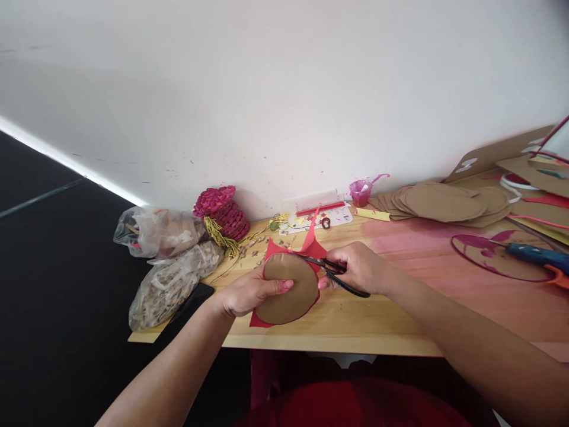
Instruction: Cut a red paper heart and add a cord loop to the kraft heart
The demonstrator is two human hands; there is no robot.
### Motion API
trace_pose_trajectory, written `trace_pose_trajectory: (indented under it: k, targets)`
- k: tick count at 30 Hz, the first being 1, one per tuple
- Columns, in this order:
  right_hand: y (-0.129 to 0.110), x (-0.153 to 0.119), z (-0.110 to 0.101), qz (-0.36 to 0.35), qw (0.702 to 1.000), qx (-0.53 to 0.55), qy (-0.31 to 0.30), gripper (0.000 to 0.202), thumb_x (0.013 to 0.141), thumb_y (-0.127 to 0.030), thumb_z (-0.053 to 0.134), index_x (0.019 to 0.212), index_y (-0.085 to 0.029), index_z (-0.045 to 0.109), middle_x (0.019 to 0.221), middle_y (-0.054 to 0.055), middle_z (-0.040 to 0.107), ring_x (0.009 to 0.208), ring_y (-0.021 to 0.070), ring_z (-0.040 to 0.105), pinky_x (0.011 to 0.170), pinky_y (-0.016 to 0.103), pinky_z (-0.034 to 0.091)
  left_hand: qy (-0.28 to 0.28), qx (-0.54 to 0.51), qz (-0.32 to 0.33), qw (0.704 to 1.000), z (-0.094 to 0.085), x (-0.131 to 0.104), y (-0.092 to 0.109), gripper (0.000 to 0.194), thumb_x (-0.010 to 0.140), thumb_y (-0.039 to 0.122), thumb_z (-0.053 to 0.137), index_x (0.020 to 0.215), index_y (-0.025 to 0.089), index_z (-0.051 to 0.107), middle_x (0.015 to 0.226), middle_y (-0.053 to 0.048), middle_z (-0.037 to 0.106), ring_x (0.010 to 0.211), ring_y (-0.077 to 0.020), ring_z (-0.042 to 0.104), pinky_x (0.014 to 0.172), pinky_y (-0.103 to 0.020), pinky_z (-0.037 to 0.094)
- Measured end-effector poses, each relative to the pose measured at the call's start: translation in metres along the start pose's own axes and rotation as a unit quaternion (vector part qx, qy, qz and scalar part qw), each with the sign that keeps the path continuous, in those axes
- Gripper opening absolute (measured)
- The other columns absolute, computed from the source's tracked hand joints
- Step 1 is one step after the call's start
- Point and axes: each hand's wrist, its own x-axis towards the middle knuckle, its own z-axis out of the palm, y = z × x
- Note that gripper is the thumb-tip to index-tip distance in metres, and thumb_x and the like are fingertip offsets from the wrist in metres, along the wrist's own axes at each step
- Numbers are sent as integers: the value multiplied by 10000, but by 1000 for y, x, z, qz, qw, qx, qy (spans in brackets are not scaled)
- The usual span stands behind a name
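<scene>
My left hand (249, 292) grips a round piece of brown cardboard (288, 296), its thumb lying flat on the face. Behind the disc, red paper (314, 244) sticks out past the rim at the top, the upper right and the lower left. In my right hand (358, 268) is a pair of black-handled scissors (331, 268), fingers wrapped round the loops. The blades lie along the disc's upper right edge, at the red paper. A strip of that paper curls upward beyond the blades. Both hands are above the wooden table, close to its front edge.
Plastic bags (175, 284) and a magenta bundle (222, 210) stand on the left. At the back are a cup of magenta paint (361, 193) and a stack of cardboard discs (440, 203). A blue glue gun (536, 254) lies on the right over a magenta-edged disc (471, 252).
</scene>
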Motion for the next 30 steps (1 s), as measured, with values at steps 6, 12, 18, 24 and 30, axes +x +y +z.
trace_pose_trajectory:
  k: [6, 12, 18, 24, 30]
  targets:
    - [-1, 0, -1, 1, 999, -36, 15, 562, 705, -679, 709, 591, -188, 463, 548, -48, 411, 552, 101, 313, 507, 254, 223, -5, 24, -13, 1000, -3, -1, 2, 400, 788, 367, 751, 1156, 209, 734, 1167, -107, 735, 1051, -276, 667, 886, -359, 497]
    - [-4, -2, -2, -8, 999, -32, 9, 529, 706, -632, 729, 598, -191, 457, 548, -52, 400, 537, 97, 298, 498, 254, 211, -42, 88, -39, 994, 1, 2, 10, 437, 794, 434, 730, 1177, 223, 727, 1185, -97, 726, 1056, -274, 656, 880, -348, 487]
    - [-3, -1, -4, 3, 1000, -12, 0, 533, 703, -637, 729, 580, -185, 474, 547, -49, 402, 549, 98, 316, 497, 245, 215, -46, 88, -44, 994, -3, 4, 15, 433, 787, 421, 742, 1165, 209, 729, 1175, -88, 730, 1055, -261, 647, 887, -329, 473]
    - [-7, -2, -4, -24, 998, -50, 16, 528, 722, -645, 708, 594, -187, 477, 549, -48, 427, 534, 96, 325, 498, 242, 222, -77, 129, -75, 986, -4, 8, 19, 452, 802, 412, 727, 1204, 207, 703, 1202, -68, 718, 1076, -261, 631, 910, -346, 460]
    - [-7, -1, -5, -7, 998, -58, 11, 515, 724, -630, 705, 585, -196, 466, 529, -48, 456, 527, 101, 350, 491, 233, 229, -121, 148, -79, 978, -2, 13, 23, 464, 836, 424, 683, 1246, 205, 681, 1240, -75, 704, 1129, -275, 618, 945, -354, 447]
